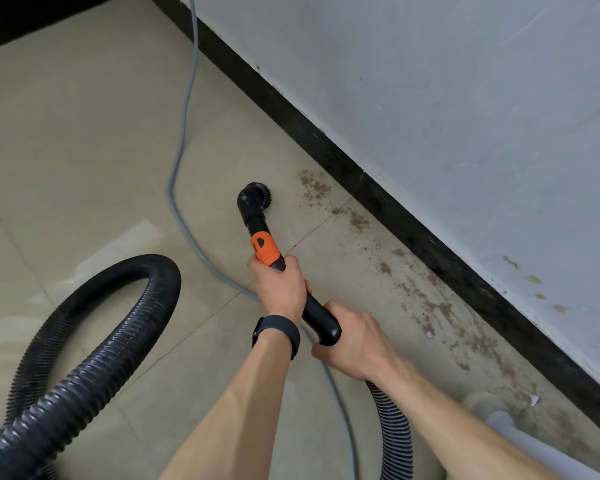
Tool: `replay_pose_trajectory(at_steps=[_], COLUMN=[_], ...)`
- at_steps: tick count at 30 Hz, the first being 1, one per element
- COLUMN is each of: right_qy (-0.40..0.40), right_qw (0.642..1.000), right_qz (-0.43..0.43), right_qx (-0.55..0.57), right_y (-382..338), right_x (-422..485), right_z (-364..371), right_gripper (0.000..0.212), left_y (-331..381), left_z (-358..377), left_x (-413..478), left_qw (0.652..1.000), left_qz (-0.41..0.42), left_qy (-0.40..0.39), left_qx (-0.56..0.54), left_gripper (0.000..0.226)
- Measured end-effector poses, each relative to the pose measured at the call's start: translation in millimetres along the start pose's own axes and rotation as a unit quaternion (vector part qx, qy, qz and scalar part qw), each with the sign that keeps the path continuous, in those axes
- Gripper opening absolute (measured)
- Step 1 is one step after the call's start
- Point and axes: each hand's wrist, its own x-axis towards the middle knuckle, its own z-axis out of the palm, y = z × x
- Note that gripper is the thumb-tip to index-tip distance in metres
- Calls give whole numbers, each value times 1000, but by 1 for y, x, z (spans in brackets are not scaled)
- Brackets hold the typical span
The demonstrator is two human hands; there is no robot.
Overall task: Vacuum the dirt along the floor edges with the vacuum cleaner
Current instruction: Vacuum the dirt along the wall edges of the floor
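- Black ribbed hose (94, 348) loops over the floor (66, 133).
- Right grip (355, 348) holds the rear end of the wand (315, 311).
- Left grip (279, 289) clasps it below the orange collar (264, 249).
- Brush nozzle (253, 197) is down at the floor, near brown dirt (314, 188) along the black skirting (326, 147).

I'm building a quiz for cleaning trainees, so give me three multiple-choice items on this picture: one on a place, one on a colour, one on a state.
1. Where does the dirt lie?
A along the black skirting, right of the brush nozzle
B on top of the nozzle
C up on the wall

2. What colour is the collar on the wand?
A blue
B green
C orange

3. How is the wand held?
A by one hand
B by both hands
C by none, it lies on the floor

Key:
1 A, brown crumbs trail beside the skirting.
2 C, an orange band sits just ahead of the grip.
3 B, the left hand grips by the collar and the right hand grips the rear end.
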Motion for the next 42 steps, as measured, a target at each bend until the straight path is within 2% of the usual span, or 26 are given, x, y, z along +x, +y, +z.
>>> replay_pose_trajectory(at_steps=[5,13,24,29,42], right_qy=[-2,52,82,82,96], right_qw=[999,995,995,995,993], right_qz=[27,57,56,58,61], right_qx=[24,67,-7,-13,12], right_y=[8,10,-21,-19,-2], right_x=[-2,17,14,10,19], right_z=[1,-3,1,-2,-12], right_gripper=[32,35,30,30,28], left_y=[1,15,37,37,37], left_z=[10,37,4,-8,24], left_x=[-6,12,32,31,29], left_qw=[1000,998,982,966,956], left_qz=[-24,1,-17,0,59], left_qy=[14,-47,-158,-193,-182], left_qx=[9,42,99,174,224], left_gripper=[31,36,34,52,48])
